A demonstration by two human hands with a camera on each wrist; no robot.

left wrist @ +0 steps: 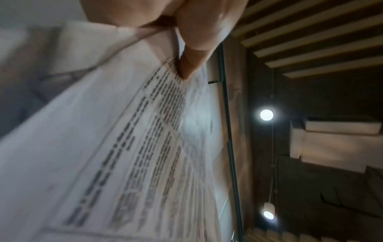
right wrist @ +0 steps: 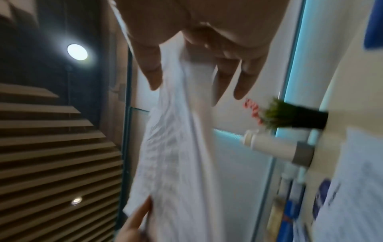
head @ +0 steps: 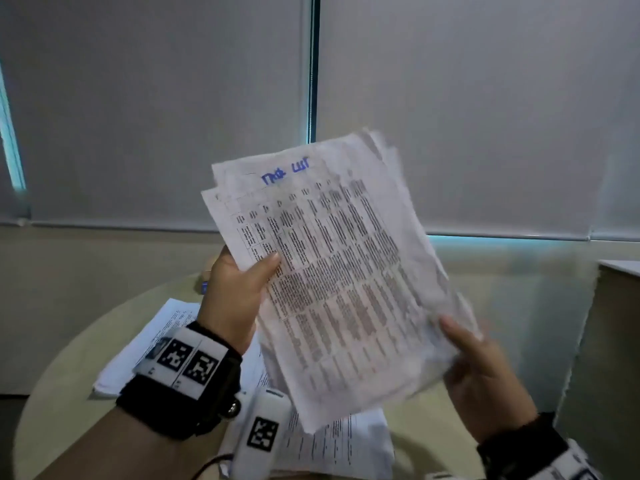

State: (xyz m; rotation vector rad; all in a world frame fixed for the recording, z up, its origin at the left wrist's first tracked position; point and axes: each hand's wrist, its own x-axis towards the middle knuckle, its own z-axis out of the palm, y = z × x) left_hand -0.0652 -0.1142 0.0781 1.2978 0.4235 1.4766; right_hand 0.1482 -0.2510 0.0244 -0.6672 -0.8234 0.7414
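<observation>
Paper stack [head: 332,271] held tilted in air above table [head: 69,358], print side facing holder, prob. for reading. L hand [head: 235,299] pinches left edge, thumb in front; R hand [head: 485,375] pinches lower right edge, steadying loose sheets.

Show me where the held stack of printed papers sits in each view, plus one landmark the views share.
Head: stack of papers, centre of the picture.
Left wrist: fills the left and centre.
Right wrist: a blurred strip down the centre.
Shared landmark: the left hand pinching the stack's edge, at the top in left wrist, at the bottom in right wrist.
</observation>
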